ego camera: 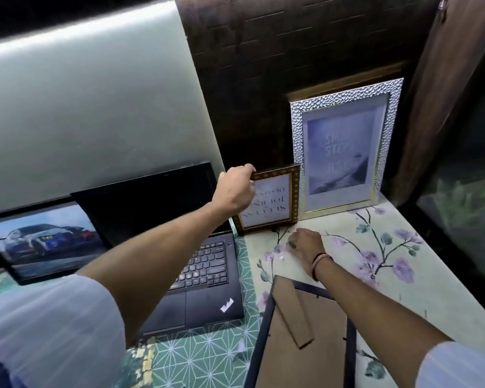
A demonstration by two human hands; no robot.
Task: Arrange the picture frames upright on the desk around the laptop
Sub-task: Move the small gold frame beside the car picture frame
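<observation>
A small brown patterned frame stands on the desk right of the open black laptop, its text upside down. My left hand grips its top left corner. My right hand rests on the floral cloth just below that frame, fingers curled, holding nothing I can see. A tall silver frame stands upright against the dark wall behind. A black frame with a car picture leans left of the laptop. Another black frame lies face down near me, its brown back and stand showing.
A floral cloth covers the desk's right side and a green geometric mat lies under the laptop. A grey panel rises behind the laptop. A brown curtain and a dark window are at the right.
</observation>
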